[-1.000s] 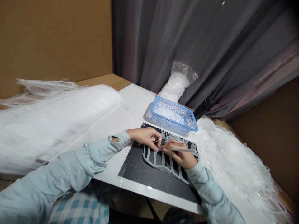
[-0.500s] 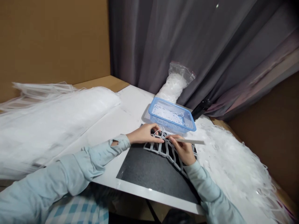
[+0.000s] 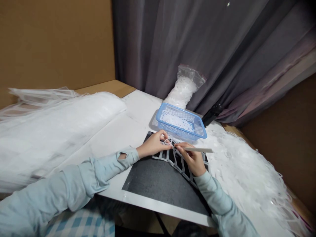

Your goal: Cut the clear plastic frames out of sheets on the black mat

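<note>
Pinching a clear plastic loop [image 3: 167,142] in the left hand [image 3: 154,144], fingers narrowly closed; flat white stick [image 3: 199,150] gripped in the right hand [image 3: 193,160], tip just beside the loop; plastic lattice [image 3: 171,157] lying under both hands on a dark mat [image 3: 158,184], blue basket [image 3: 179,133] just beyond.

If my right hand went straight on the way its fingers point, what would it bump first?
Probably the white plastic lattice, right at the fingertips of the right hand, which grips a pale flat stick. The left hand pinches that lattice just beyond, but depth is hard to judge here.
</note>
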Tool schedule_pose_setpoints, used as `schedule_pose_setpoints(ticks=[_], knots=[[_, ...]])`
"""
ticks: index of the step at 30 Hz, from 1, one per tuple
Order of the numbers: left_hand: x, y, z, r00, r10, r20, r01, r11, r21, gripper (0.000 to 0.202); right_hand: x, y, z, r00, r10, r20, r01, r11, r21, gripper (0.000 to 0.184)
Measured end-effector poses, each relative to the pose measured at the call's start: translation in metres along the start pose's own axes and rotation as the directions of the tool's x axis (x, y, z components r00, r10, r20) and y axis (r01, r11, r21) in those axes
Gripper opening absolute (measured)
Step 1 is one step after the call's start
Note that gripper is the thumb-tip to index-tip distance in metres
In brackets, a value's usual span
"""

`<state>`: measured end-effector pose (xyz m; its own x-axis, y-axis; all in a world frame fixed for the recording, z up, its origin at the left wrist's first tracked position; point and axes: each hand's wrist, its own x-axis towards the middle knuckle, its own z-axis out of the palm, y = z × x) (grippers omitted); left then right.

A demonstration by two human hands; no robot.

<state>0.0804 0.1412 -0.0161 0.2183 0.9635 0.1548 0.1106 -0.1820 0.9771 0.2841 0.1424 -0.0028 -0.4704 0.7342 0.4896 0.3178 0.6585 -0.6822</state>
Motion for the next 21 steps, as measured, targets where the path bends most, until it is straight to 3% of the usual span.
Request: schedule_pose_setpoints(ticks=[7, 21], knots=[[0.0017, -0.0056, 0.0006, 1.0, 0.014, 0.027, -0.014, 1.0, -0.003, 0.037, 0.0002, 0.0032, 0.0015, 0.995, -0.022, -0.099, 0.019, 0.999, -0.028, 0.018], [0.0011, -0.0023, -0.0014, 0.999, 0.042, 0.023, -0.043, 0.997, 0.058, 0.03, 0.0005, -0.0008, 0.0013, 0.998, -0.056, 0.009, 0.057, 0.997, -0.044, 0.021]])
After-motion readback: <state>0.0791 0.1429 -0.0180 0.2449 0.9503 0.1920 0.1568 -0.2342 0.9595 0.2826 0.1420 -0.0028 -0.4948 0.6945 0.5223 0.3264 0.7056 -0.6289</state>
